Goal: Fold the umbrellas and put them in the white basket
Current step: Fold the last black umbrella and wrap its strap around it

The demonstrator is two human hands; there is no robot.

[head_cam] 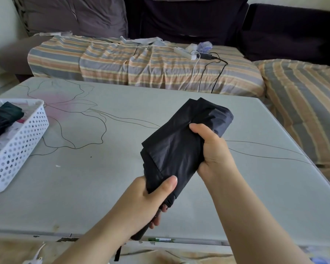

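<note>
I hold a collapsed black umbrella (181,147) slanting above the middle of the pale table (103,168), its canopy folds loosely gathered. My left hand (147,201) grips its lower end and the black handle, thumb pressed on the fabric. My right hand (213,153) is wrapped round the upper part of the canopy from the right side. The white perforated basket (21,145) stands at the table's left edge and holds a dark folded umbrella (2,119) along with other items I cannot make out.
A sofa with a striped cover (145,67) runs behind the table, carrying a white power strip (185,52) and trailing cables (206,73). Dark cushions (179,18) lean at the back. A striped seat (301,103) sits at the right.
</note>
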